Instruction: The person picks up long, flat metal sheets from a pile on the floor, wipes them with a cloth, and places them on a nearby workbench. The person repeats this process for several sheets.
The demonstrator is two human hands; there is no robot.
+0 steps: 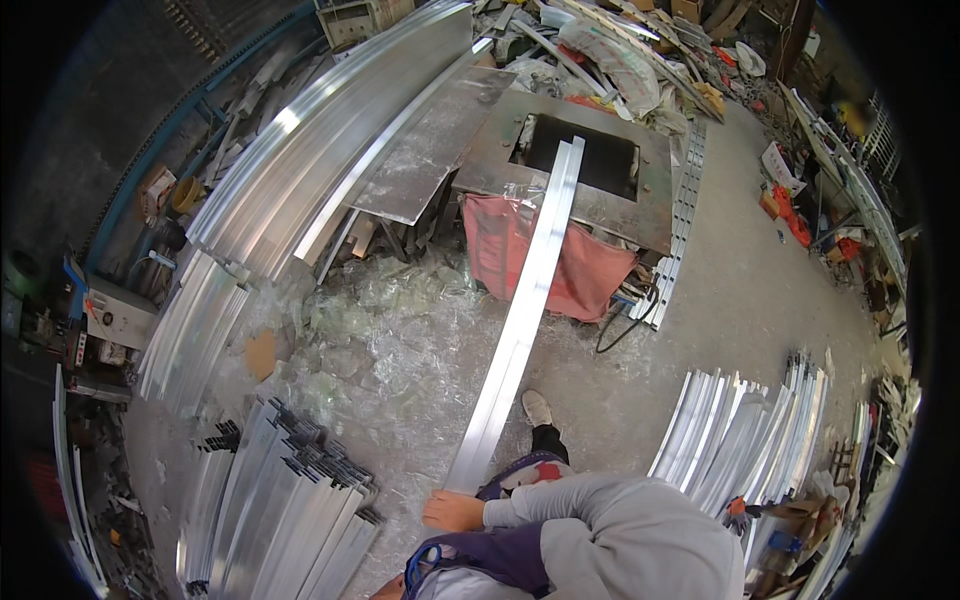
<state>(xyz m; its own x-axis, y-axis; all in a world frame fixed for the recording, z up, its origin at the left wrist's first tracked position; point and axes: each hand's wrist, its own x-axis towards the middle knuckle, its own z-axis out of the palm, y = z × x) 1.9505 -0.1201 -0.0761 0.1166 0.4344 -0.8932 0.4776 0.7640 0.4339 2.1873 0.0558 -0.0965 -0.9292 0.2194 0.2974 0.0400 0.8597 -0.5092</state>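
1. At the lower middle, one hand (452, 511) grips the near end of the strip (520, 320); left or right cannot be told; the fingers curl on it.
2. The strip's long axis runs up and away, far end on the steel surface (590, 205); the other hand is hidden.

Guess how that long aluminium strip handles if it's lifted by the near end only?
The aluminium strip is very long and thin, so it would probably sag or whip. Its bare shiny face looks slippery. It looks light for its length. The far end rests on the metal table, the near end by the hand, so it may slide along.
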